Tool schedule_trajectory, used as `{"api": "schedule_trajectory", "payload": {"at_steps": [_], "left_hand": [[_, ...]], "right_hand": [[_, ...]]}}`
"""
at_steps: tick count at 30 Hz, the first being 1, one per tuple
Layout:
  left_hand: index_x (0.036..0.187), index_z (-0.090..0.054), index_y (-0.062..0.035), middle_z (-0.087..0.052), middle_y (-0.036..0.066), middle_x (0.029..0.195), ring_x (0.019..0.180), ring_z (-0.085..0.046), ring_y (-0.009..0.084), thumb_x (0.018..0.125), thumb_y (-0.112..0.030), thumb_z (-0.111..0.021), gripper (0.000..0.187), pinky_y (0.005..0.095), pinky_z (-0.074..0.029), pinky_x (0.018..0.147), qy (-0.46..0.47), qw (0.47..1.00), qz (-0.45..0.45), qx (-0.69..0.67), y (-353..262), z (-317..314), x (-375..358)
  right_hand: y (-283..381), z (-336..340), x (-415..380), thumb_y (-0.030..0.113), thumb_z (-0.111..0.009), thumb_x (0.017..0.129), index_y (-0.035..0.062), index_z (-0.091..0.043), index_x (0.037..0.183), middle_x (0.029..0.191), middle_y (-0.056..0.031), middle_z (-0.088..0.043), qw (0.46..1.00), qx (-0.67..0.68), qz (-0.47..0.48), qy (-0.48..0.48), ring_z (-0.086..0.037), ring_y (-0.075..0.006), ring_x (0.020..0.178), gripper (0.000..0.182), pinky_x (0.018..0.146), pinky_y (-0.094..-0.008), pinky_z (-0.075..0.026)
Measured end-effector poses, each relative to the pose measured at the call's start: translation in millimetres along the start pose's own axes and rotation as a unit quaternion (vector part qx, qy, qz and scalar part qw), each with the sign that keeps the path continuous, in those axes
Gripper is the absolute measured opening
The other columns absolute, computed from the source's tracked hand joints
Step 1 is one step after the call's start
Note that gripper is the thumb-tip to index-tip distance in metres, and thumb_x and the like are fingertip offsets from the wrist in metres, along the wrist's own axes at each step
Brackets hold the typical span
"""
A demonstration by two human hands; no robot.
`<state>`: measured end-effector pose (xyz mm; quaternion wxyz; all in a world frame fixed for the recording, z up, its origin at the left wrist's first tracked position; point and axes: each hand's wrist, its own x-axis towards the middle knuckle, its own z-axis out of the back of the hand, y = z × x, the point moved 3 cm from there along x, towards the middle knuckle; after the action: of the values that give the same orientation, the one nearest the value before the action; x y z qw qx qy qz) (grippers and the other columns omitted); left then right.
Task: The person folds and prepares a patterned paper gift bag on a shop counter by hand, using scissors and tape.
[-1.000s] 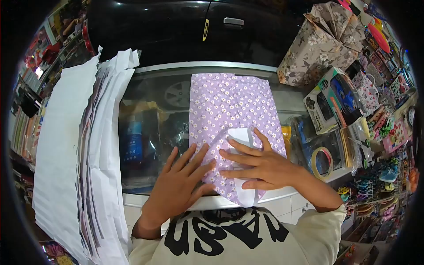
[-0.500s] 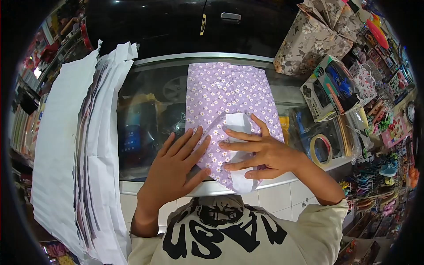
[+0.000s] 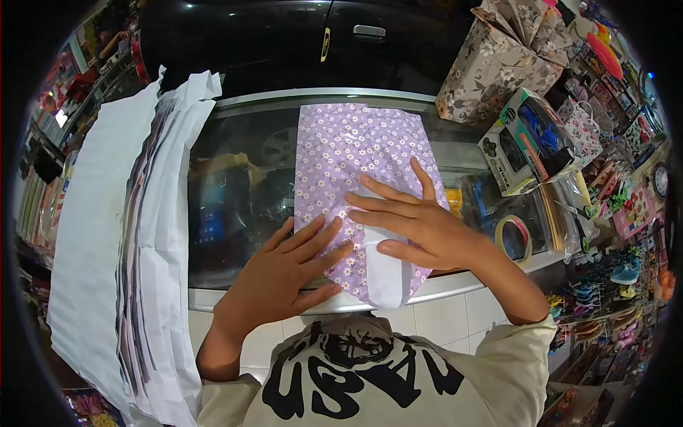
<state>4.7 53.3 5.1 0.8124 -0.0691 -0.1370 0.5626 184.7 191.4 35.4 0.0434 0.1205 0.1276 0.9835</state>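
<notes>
Purple wrapping paper (image 3: 366, 146) with small white daisies lies folded on a glass counter, its near end hanging past the front edge. A white strip (image 3: 388, 274) runs down its near half, partly covered by my right hand (image 3: 420, 224). That hand is flat over the paper and the strip, fingers spread and pointing left and away. My left hand (image 3: 288, 267) rests with spread fingers along the paper's left side, fingertips on the daisy print. Neither hand grips anything.
On the left stands a tall stack of white paper sheets (image 3: 96, 228). To the right are a tape roll (image 3: 514, 238), a boxed toy (image 3: 530, 146) and scissors (image 3: 583, 231). A floral gift bag (image 3: 498, 71) stands at the back right, beside a black car door (image 3: 249, 43).
My right hand has slid a little away from me up the paper, covering the top of the white strip. My left hand has shifted slightly toward me and right.
</notes>
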Motion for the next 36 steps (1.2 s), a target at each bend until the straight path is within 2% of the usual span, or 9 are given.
{"api": "schedule_trajectory", "payload": {"at_steps": [4, 10, 16, 19, 25, 26, 29, 32, 36], "left_hand": [[0.143, -0.047, -0.0172, -0.038, 0.01, 0.152, 0.143, -0.031, 0.0287, 0.093, -0.045, -0.056, 0.057, 0.0505, -0.021, 0.117, -0.011, 1.0, 0.008, -0.007, -2.4, 0.8, -0.1], [0.142, -0.047, -0.0163, -0.036, 0.013, 0.153, 0.143, -0.03, 0.03, 0.092, -0.047, -0.057, 0.059, 0.0512, -0.02, 0.117, 0.003, 1.0, 0.006, 0.013, -1.3, -2.5, -1.2], [0.141, -0.047, -0.0172, -0.029, 0.022, 0.154, 0.143, -0.03, 0.0343, 0.088, -0.058, -0.057, 0.068, 0.0527, -0.019, 0.117, -0.013, 1.0, 0.017, -0.006, -2.6, -3.2, -1.7], [0.142, -0.046, -0.0177, -0.03, 0.021, 0.154, 0.143, -0.029, 0.0358, 0.087, -0.063, -0.055, 0.072, 0.0531, -0.019, 0.117, -0.017, 1.0, 0.019, -0.003, -2.6, -5.2, -2.3], [0.138, -0.05, -0.016, -0.034, 0.023, 0.151, 0.141, -0.033, 0.0359, 0.085, -0.067, -0.054, 0.073, 0.0527, -0.023, 0.115, -0.039, 0.999, 0.011, 0.002, -4.2, -3.9, -2.2], [0.138, -0.05, -0.0155, -0.034, 0.023, 0.151, 0.141, -0.033, 0.0363, 0.085, -0.068, -0.054, 0.074, 0.0534, -0.023, 0.115, -0.04, 0.999, 0.012, 0.0, -3.9, -3.6, -1.8], [0.137, -0.05, -0.0135, -0.035, 0.026, 0.149, 0.14, -0.033, 0.0389, 0.082, -0.07, -0.055, 0.079, 0.0564, -0.022, 0.114, -0.043, 0.999, 0.02, -0.009, -6.1, -3.6, -0.2], [0.137, -0.05, -0.0109, -0.033, 0.033, 0.146, 0.139, -0.031, 0.0449, 0.077, -0.074, -0.058, 0.087, 0.0613, -0.021, 0.112, -0.047, 0.998, 0.041, -0.017, -15.8, -5.2, 3.5], [0.14, -0.049, -0.0113, -0.03, 0.039, 0.144, 0.138, -0.027, 0.0522, 0.072, -0.078, -0.059, 0.096, 0.0659, -0.018, 0.11, -0.078, 0.995, 0.062, 0.004, -33.2, -13.3, 9.9]], "right_hand": [[-2.1, -33.2, 14.2, 0.044, -0.037, 0.103, 0.0111, -0.048, 0.141, 0.147, -0.0028, -0.047, 0.998, -0.044, -0.033, 0.009, -0.032, -0.0148, 0.143, 0.052, 0.112, -0.0665, 0.008], [-6.1, -32.3, 12.7, 0.045, -0.035, 0.102, 0.0105, -0.048, 0.141, 0.146, -0.0032, -0.048, 0.989, -0.113, -0.093, 0.003, -0.036, -0.015, 0.141, 0.054, 0.109, -0.0702, 0.012], [-5.4, -43.1, 10.1, 0.043, -0.033, 0.103, 0.0101, -0.046, 0.143, 0.148, -0.0076, -0.044, 0.973, -0.175, -0.141, -0.045, -0.03, -0.0186, 0.144, 0.053, 0.11, -0.0677, 0.013], [-8.6, -36.5, 9.0, 0.032, -0.039, 0.102, 0.0085, -0.041, 0.146, 0.152, -0.0101, -0.039, 0.986, -0.093, -0.138, -0.004, -0.026, -0.023, 0.146, 0.049, 0.112, -0.0625, 0.013], [5.8, 27.7, -19.1, 0.019, -0.051, 0.097, 0.0056, -0.046, 0.141, 0.149, -0.0145, -0.043, 0.973, 0.083, -0.106, -0.19, -0.023, -0.0305, 0.146, 0.046, 0.117, -0.0549, -0.004], [6.7, 29.5, -32.2, 0.023, -0.051, 0.097, 0.007, -0.041, 0.145, 0.153, -0.0157, -0.036, 0.974, 0.112, -0.126, -0.149, -0.021, -0.0317, 0.147, 0.051, 0.118, -0.0523, -0.01], [26.5, 3.6, -54.5, 0.038, -0.05, 0.098, 0.0101, -0.035, 0.149, 0.155, -0.0175, -0.029, 0.967, 0.062, -0.23, -0.091, -0.02, -0.0357, 0.147, 0.06, 0.116, -0.0566, -0.011], [43.3, -31.3, -54.4, 0.055, -0.046, 0.095, 0.0138, -0.03, 0.152, 0.157, -0.0186, -0.024, 0.969, -0.124, -0.213, 0.032, -0.02, -0.0403, 0.145, 0.072, 0.114, -0.0611, -0.012], [42.3, -35.2, -55.4, 0.063, -0.042, 0.093, 0.0167, -0.034, 0.151, 0.156, -0.0193, -0.026, 0.968, -0.123, -0.217, 0.006, -0.02, -0.0429, 0.144, 0.075, 0.113, -0.063, -0.012]]}}
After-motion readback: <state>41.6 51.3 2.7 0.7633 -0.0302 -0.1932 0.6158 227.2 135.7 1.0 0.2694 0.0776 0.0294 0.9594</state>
